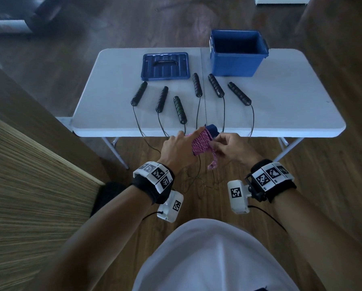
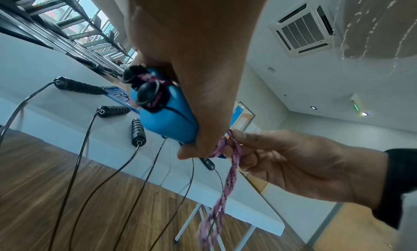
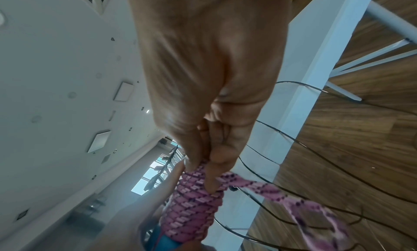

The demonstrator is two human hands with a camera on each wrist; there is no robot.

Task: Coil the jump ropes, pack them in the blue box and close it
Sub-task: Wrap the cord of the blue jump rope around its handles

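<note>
My left hand grips the two blue handles of a pink jump rope, whose cord is wound round them in a tight coil; its index finger points along the coil. My right hand pinches the loose doubled end of the pink cord, and the tail hangs below. Both hands are in front of the table's near edge. The open blue box stands at the table's far right. Its lid lies flat to the left of it.
Several black jump-rope handles lie in a fan on the white folding table, their thin black cords trailing over the near edge to the wooden floor. A wooden panel stands at my left.
</note>
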